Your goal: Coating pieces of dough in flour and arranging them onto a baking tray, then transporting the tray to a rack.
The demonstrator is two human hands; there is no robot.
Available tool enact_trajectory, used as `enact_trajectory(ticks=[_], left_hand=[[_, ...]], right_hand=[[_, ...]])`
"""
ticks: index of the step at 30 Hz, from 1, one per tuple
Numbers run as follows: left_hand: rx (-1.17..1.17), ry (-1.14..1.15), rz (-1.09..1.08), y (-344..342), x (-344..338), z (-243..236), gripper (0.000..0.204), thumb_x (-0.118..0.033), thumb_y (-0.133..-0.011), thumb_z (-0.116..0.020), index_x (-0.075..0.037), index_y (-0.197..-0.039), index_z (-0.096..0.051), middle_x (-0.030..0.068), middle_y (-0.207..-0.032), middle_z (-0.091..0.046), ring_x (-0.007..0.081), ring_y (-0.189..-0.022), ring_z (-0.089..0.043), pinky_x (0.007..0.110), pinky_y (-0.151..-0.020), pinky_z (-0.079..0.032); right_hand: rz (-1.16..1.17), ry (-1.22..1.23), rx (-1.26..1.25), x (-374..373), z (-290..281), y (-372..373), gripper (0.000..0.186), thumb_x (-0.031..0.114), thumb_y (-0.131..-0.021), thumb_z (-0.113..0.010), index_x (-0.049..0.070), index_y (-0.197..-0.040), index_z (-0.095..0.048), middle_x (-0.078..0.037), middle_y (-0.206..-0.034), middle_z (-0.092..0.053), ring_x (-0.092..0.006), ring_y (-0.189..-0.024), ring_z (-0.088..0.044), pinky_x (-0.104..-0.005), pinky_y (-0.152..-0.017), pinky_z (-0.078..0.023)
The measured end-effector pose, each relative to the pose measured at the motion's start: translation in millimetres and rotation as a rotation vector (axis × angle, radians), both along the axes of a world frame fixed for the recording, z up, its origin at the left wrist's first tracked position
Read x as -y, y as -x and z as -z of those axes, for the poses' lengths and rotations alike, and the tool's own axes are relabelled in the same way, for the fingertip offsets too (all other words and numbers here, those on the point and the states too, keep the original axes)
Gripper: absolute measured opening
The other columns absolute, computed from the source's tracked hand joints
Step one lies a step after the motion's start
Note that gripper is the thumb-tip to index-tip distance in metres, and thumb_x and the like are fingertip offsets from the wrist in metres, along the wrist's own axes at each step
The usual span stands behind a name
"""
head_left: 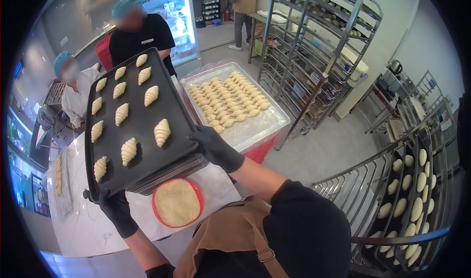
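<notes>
A black baking tray (140, 123) with several raw, ridged croissants (128, 151) in rows is held up in front of me. At its near left corner, my left hand (117, 211), in a black glove, grips the rim. My right hand (216, 148), gloved the same way, is closed on the near right corner. Both hands' fingertips are partly hidden by the tray. Beneath the tray shows a stack of dark trays (171, 174). A red round tub (155, 207) of pale crumbly powder stands close by on the white marble table (88, 229).
Right of the tray, a plastic-lined tray (265, 126) of small croissants rests on red crates (262, 151). Metal racks (314, 47) stand beyond; another rack (338, 185) with dough pieces is at my right. Two co-workers in blue caps (128, 5) stand across the table.
</notes>
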State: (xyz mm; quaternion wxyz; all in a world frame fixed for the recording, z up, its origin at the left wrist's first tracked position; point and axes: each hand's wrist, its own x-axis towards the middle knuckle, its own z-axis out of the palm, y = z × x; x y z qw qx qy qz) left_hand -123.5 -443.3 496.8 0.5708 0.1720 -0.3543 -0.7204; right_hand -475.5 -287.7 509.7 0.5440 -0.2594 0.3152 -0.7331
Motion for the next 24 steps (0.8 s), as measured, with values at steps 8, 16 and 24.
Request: enact_trajectory(ticks=[8,16,24], left_hand=[[-0.147,-0.128,0.312,65,-37,17,0.06,-0.006,-0.096,-0.052,0.007,-0.152,-0.036,0.0251,-0.15,-0.049,0.0369,-0.135,-0.055,0.05,-0.107,-0.055],[-0.201,-0.109,0.539,132,-96,7,0.061,-0.005,-0.094,-0.053,0.009,-0.151,-0.036,0.0263,-0.15,-0.048,0.0363,-0.135,-0.055,0.045,-0.11,-0.055],[-0.081,-0.352,0.667,153,-128,12,0.069,-0.005,-0.084,-0.056,0.007,-0.15,-0.039,0.0258,-0.147,-0.051,0.0395,-0.13,-0.059,0.053,-0.106,-0.056]], right_hand=[[0.183,-0.046,-0.121,-111,12,47,0.046,0.01,-0.093,-0.065,-0.009,-0.134,-0.056,-0.01,-0.117,-0.069,-0.0147,-0.103,-0.068,-0.0287,-0.089,-0.055],[0.244,0.087,-0.112,-212,-5,85,0.056,0.034,-0.107,-0.054,-0.001,-0.15,-0.046,-0.011,-0.141,-0.06,-0.0191,-0.126,-0.061,-0.0343,-0.108,-0.049],[0.505,-0.054,0.001,-308,-23,81,0.055,0.033,-0.103,-0.061,-0.001,-0.145,-0.05,-0.013,-0.133,-0.063,-0.02,-0.117,-0.065,-0.0335,-0.099,-0.054]])
